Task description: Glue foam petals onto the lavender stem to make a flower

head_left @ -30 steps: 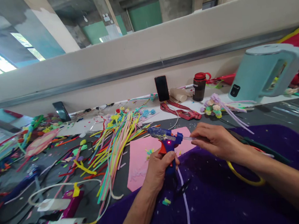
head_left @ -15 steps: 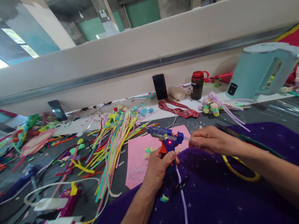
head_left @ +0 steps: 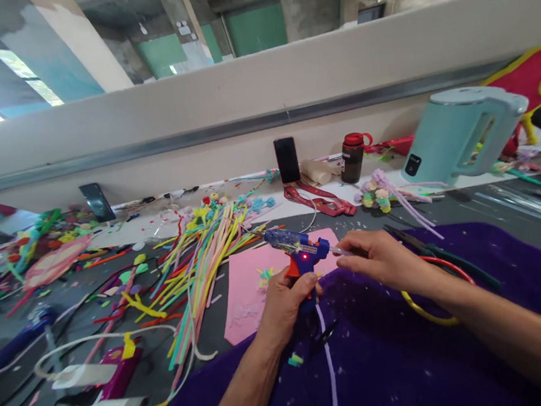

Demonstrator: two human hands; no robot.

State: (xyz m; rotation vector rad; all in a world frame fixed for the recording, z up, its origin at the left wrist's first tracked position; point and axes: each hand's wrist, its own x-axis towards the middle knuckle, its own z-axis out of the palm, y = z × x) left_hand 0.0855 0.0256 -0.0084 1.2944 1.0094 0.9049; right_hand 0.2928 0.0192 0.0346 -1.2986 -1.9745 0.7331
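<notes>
Left hand (head_left: pixel 284 300) is wrapped tight around the handle of a blue glue gun (head_left: pixel 298 248), with a finger over the orange trigger. The gun is held up just above the near edge of a pink sheet (head_left: pixel 248 291), nozzle pointing left and away, and the little red light on its side is on. Right hand (head_left: pixel 381 256) is closed in a pinch on the clear glue stick (head_left: pixel 339 250) poking out of the back of the gun, so both hands are on the same tool, pretty much touching.

Under the forearms there's a purple cloth (head_left: pixel 409 355) with white specks all over it, and a lilac pipe cleaner (head_left: pixel 327 357) lying on it below the gun. A yellow-and-red ring (head_left: pixel 432 318) peeks out from under the right wrist, and a dark-handled tool (head_left: pixel 442 253) lies just behind it. Can't tell if that's scissors or pliers.

Left of the pink sheet is a big fan of neon pipe cleaners (head_left: pixel 199 254) spread across the grey desk (head_left: pixel 491 207). Further back along the wall: a phone (head_left: pixel 286 160) standing upright, a red lanyard (head_left: pixel 322 201) in front of it, a dark bottle (head_left: pixel 352 157) with a red cap, a small bunch of fuzzy flowers (head_left: pixel 379 195), and a pale blue kettle (head_left: pixel 455 134) off to the right.
</notes>
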